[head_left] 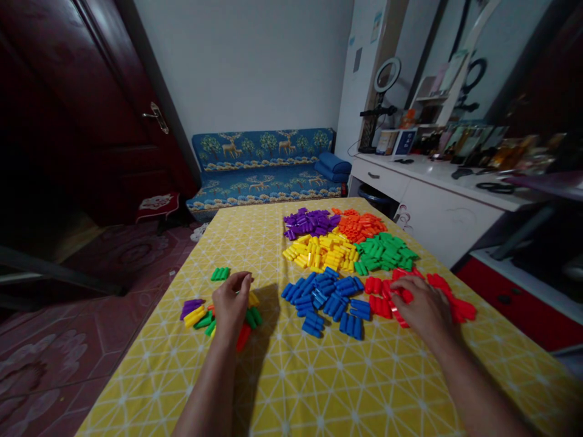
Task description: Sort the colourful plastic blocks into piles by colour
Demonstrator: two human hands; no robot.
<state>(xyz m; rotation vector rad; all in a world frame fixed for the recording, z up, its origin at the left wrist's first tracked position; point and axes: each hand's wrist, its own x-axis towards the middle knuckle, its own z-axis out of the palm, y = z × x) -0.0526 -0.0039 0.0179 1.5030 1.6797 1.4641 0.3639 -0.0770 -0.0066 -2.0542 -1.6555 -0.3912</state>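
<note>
While the right hand (422, 305) bends over the red pieces (380, 306) at right and the left hand (229, 301) curls above mixed pieces (195, 316) at left, both grips unclear, these probably light, stiff pieces suit pinching by their sides

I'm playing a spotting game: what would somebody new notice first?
Probably the bright colour-sorted heaps on the right side of the yellow tablecloth, with the right hand at the red heap. Then the left hand by mixed pieces on the left, and the blue sofa at the back.
</note>
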